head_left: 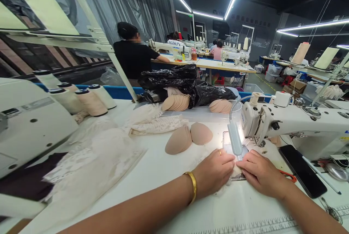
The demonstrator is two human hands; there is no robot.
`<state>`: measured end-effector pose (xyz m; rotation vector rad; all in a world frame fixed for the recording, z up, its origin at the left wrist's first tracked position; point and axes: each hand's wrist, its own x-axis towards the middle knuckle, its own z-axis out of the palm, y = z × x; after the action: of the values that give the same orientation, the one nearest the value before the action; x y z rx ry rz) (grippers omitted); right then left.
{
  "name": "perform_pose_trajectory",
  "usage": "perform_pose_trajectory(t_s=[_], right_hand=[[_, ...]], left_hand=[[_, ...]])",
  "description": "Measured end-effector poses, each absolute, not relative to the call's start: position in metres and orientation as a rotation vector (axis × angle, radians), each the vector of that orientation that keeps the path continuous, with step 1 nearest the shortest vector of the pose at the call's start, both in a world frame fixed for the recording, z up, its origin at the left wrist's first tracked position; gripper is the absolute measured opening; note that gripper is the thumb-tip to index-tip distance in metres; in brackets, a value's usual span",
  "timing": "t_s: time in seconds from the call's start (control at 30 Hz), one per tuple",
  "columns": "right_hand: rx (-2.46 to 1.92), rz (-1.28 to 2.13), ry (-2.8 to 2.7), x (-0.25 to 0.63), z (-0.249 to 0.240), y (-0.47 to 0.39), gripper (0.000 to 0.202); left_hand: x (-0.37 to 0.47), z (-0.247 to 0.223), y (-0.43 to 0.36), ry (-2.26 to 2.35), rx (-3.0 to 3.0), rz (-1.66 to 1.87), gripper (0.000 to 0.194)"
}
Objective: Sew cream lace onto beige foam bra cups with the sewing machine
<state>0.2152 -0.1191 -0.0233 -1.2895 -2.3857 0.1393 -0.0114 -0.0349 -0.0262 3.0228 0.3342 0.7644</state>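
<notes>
At the needle area of the white sewing machine (283,119), my left hand (214,172) pinches pale, lace-like fabric (236,170), its fingers closed and bent. A gold bangle circles that wrist, and one finger wears a ring. Facing it from the right, my right hand (261,174) has its fingers pressed together on the same fabric. Between the two sets of fingertips hangs the head of a small lit lamp (235,139), which partly hides the needle. Much of the cloth is covered by my fingers. Left of the machine lie beige bra cups (178,141).
Cream lace (109,157) spreads over the table's left. Behind are thread cones (91,102), black plastic bags (188,85) and stacked cups (176,102). A phone (302,170) lies at right, above a printed ruler (253,226). A person in black (133,56) sits beyond.
</notes>
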Motion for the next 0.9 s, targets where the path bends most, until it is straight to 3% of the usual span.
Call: perform_pose_trajectory(t_s=[0.37, 0.9], right_hand=[[-1.452, 0.028, -2.28, 0.218, -0.032, -0.111, 0.022], [-1.401, -0.075, -2.306, 0.22, -0.033, -0.109, 0.023]], left_hand=[[0.009, -0.021, -0.01, 0.26, 3.089, 0.768, 0.024], [0.017, -0.01, -0.002, 0.345, 3.103, 0.744, 0.013]])
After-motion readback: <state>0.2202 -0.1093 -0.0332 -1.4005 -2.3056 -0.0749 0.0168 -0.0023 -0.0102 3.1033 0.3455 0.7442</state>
